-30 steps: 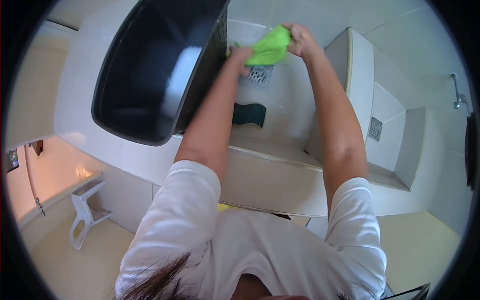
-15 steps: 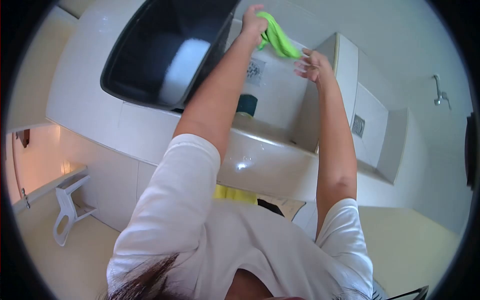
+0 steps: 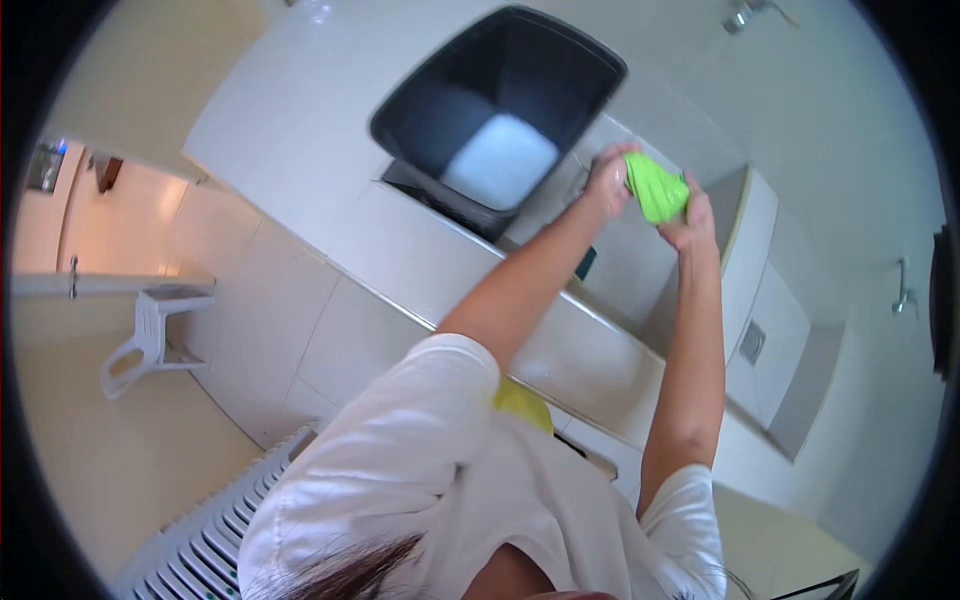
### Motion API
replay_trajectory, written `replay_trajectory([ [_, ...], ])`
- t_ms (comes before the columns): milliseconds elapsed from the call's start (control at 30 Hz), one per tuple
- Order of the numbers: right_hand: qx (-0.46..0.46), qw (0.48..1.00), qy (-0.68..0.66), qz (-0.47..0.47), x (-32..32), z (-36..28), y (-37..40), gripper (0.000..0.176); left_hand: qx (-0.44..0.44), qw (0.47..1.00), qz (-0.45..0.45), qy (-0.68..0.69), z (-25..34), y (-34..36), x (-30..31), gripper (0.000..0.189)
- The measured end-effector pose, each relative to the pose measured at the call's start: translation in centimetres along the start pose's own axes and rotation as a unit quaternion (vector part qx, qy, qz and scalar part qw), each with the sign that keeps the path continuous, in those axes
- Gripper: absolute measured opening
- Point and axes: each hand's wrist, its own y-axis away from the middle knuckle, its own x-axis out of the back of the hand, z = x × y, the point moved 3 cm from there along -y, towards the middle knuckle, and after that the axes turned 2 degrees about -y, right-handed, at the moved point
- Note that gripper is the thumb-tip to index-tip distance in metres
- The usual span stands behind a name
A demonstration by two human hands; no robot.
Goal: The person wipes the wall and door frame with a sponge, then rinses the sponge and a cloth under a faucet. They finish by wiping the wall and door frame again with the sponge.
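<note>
A bright green cloth [image 3: 657, 190] is held between my two hands over the tiled basin [image 3: 635, 270]. My left hand [image 3: 610, 180] has its fingers closed on the cloth's left end. On the right side of the cloth, my right hand [image 3: 692, 220] grips it with fingers and thumb. The cloth looks bunched and wet. Just left of my left hand is a black bin [image 3: 440, 125] with whitish, foamy-looking liquid [image 3: 502, 160] at its bottom. A dark green object [image 3: 586, 264] lies in the basin, partly hidden by my left forearm.
A tiled ledge [image 3: 752, 225] edges the basin on the right, with a drain [image 3: 753, 341] in the compartment beyond. Wall taps [image 3: 903, 286] are at the right. A white plastic chair [image 3: 150, 335] stands at the left, and a grey slatted item [image 3: 215, 530] is at lower left.
The view has turned, so the bin and basin appear further right. The cloth was stretched from my left hand with my right fingers spread; now it is bunched with both hands on it.
</note>
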Motion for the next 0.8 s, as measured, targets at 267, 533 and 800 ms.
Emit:
replay_trajectory([
  [267, 0.076, 0.96, 0.267, -0.045, 1.1, -2.4, -2.3, 0.034, 0.024, 0.894, -0.364, 0.259, -0.6, 5.2, -1.6, 0.039],
  [533, 0.466, 0.726, 0.447, 0.237, -1.4, 0.8, 8.0, 0.023, 0.254, 0.926, -0.2, 0.194, -4.6, 2.4, -3.8, 0.025],
  [800, 0.575, 0.608, 0.534, -0.121, -2.7, 4.4, 14.7, 0.019, 0.388, 0.781, -0.432, -0.231, -4.4, 1.5, -5.4, 0.032],
])
